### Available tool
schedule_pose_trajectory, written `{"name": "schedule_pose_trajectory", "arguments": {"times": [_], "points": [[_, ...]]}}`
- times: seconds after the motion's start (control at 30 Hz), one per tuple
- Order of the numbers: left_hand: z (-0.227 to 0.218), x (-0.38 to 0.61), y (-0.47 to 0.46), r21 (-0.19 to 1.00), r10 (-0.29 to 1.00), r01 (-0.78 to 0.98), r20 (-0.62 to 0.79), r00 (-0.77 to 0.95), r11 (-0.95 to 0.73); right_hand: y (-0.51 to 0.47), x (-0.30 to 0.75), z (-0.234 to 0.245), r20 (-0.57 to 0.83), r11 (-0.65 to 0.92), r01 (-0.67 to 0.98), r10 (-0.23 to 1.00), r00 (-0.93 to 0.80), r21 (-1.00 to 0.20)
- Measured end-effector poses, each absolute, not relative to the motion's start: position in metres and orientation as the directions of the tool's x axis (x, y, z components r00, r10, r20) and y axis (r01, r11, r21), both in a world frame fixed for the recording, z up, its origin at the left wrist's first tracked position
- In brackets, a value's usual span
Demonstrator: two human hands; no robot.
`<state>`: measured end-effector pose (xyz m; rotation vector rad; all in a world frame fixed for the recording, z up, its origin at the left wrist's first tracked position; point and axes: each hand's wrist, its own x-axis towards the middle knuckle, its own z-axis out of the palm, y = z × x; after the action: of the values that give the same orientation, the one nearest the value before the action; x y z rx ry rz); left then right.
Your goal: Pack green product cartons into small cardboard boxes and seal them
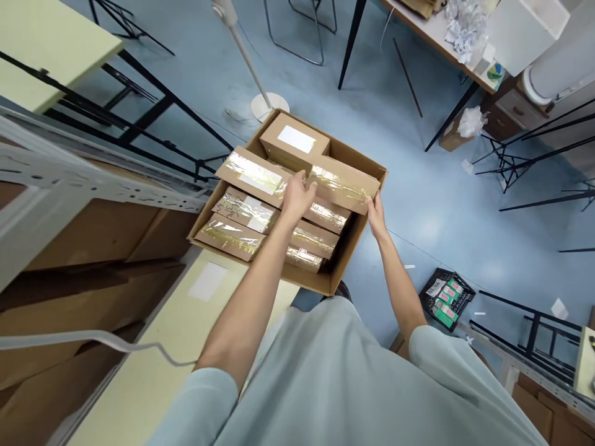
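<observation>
A large open cardboard carton [356, 251] in front of me holds several smaller cardboard boxes sealed with shiny tape. Between my two hands is one taped cardboard box [344, 179], tilted and raised a little above its neighbours at the carton's right side. My left hand [297, 195] grips its left end, fingers curled at the edge. At the opposite end, my right hand [376, 215] holds the corner near the carton wall. Left of my left hand lies another taped box [253, 173] with a white label. Behind it sits a box with a white label [297, 139].
The carton rests by a pale yellow table [162, 347]. Metal shelving [69, 204] with cardboard stands at left. Beyond the carton is a lamp stand's round base [270, 106]. On the blue floor at right sits a black crate [447, 298] with green-and-white packs.
</observation>
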<state>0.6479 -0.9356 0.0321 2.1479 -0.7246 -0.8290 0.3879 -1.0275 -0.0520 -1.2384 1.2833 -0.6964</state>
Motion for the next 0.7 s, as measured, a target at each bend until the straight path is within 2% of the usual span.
{"name": "schedule_pose_trajectory", "arguments": {"times": [0.1, 0.17, 0.23, 0.4, 0.47, 0.7], "points": [[0.031, 0.641, -0.917, 0.857, -0.788, -0.255, -0.242, 0.567, -0.447, -1.040, 0.391, -0.076, -0.383, 0.329, -0.282, -0.909, 0.166, -0.901], [0.023, 0.629, -0.879, 0.897, -0.817, -0.165, -0.280, 0.504, -0.409, -1.032, 0.388, -0.087, -0.440, 0.383, -0.285, -0.881, 0.171, -0.878], [0.013, 0.613, -0.831, 0.888, -0.791, -0.105, -0.339, 0.509, -0.448, -1.016, 0.381, -0.093, -0.481, 0.421, -0.279, -0.854, 0.198, -0.863], [-0.016, 0.573, -0.712, 0.845, -0.662, 0.062, -0.460, 0.592, -0.531, -0.965, 0.370, -0.090, -0.564, 0.477, -0.321, -0.774, 0.289, -0.818], [-0.027, 0.558, -0.670, 0.815, -0.559, 0.186, -0.524, 0.642, -0.550, -0.945, 0.374, -0.084, -0.584, 0.479, -0.347, -0.739, 0.338, -0.807], [-0.043, 0.513, -0.562, 0.813, -0.361, 0.384, -0.550, 0.753, -0.437, -0.895, 0.392, -0.054, -0.582, 0.398, -0.430, -0.627, 0.517, -0.810]]}}
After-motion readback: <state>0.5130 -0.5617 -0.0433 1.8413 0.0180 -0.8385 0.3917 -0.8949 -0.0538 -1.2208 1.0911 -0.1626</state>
